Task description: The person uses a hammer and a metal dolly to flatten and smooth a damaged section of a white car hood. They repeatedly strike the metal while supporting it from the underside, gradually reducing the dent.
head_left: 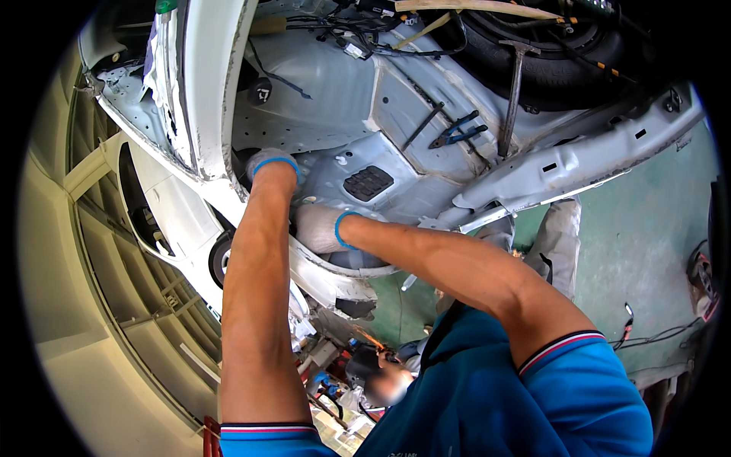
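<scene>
Both my hands wear whitish knit gloves with blue cuffs and reach into the stripped rear corner of a pale grey car body (320, 72). My left hand (272, 160) is beside the base of the upright body pillar (217, 68), its fingers hidden in the recess. Lower down and a little to the right, my right hand (318, 228) is at the curved rear edge (327, 270) of the body. Its fingers bend away out of sight, so whatever they touch or hold is hidden. A black slotted vent (368, 183) sits in the panel near them.
Blue-handled pliers (457, 131), a thin dark tool (423, 126) and a hammer (512, 99) lie on the panels. Cut wiring (343, 38) and a tyre (533, 65) are at the far side. A white car (171, 198) stands left; another person (388, 381) is near sparks.
</scene>
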A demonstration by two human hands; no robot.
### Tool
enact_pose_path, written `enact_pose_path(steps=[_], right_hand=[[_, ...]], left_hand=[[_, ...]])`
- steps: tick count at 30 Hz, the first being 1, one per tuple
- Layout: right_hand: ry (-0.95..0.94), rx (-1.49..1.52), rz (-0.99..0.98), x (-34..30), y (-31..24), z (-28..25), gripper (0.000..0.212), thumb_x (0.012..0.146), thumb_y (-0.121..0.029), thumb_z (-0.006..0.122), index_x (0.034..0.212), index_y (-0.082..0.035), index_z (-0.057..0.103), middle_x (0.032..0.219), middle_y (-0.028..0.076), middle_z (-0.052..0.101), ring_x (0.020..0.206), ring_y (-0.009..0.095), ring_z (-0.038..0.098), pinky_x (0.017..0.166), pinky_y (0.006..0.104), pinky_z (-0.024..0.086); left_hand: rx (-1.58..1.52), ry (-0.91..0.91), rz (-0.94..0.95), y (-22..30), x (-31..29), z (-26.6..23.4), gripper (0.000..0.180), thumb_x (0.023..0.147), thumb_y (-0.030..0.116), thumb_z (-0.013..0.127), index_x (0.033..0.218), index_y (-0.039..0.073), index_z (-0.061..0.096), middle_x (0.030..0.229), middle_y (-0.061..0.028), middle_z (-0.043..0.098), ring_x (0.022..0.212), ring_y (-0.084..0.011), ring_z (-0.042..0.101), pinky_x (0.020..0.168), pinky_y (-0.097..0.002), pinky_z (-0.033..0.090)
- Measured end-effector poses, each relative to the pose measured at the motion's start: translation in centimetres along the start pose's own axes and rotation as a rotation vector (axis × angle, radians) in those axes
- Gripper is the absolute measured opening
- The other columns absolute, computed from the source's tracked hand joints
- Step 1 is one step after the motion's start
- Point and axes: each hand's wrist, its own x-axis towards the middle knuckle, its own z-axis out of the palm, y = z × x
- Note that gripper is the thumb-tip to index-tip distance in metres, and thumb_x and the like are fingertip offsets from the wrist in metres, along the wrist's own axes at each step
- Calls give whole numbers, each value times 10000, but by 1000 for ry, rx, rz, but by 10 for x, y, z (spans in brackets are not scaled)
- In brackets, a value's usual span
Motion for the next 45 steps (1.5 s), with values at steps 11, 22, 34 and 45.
enact_pose_path(steps=[11, 22, 34, 45], right_hand=[[5, -103, 27, -7, -12, -6, 321, 813, -192, 747, 1011, 58, 769, 992, 293, 751, 924, 410, 758, 795, 492, 597], [-187, -68, -19, 2, -4, -7, 352, 870, -194, 760, 1042, 113, 750, 1012, 267, 765, 887, 374, 777, 667, 473, 656], [299, -53, -141, -10, -20, 5, 454, 937, -380, 608, 1151, -2, 741, 1208, 309, 704, 1146, 441, 683, 1013, 503, 520], [605, 39, 360, 7, 46, -93, 411, 798, -240, 693, 1012, 110, 691, 894, 312, 731, 886, 438, 749, 792, 491, 577]], left_hand=[[69, 63, -74, -5, 25, 13, 399, 974, 223, 558, 1297, 77, 740, 1400, -195, 663, 1297, -364, 651, 1047, -475, 542], [226, 18, 109, 4, 12, 6, 387, 922, 231, 641, 1264, 101, 766, 1370, -186, 689, 1268, -360, 671, 1026, -461, 554], [-240, 580, 324, 13, -93, -22, 311, 916, 286, 661, 1110, 53, 732, 1236, -177, 689, 1126, -377, 688, 966, -491, 560], [-983, 1235, 280, 12, -225, 79, 365, 809, -46, 694, 1172, -6, 690, 1339, -235, 640, 1276, -419, 606, 1068, -479, 488]])
